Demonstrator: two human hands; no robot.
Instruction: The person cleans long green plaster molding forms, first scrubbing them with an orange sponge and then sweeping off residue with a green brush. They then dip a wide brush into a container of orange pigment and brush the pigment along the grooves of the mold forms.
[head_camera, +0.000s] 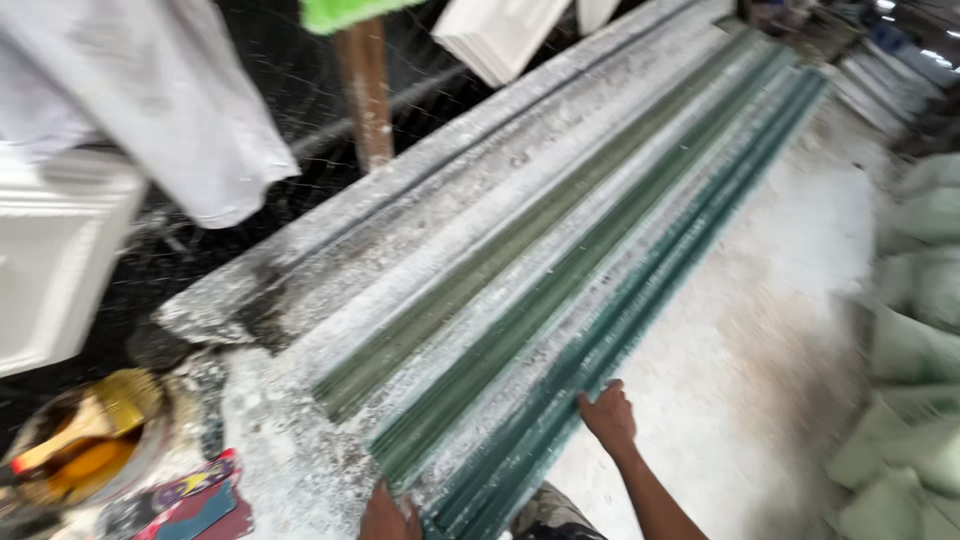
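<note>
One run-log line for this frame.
left hand: on near end of green moulding | right hand: on its outer edge | brush in bucket at left
</note>
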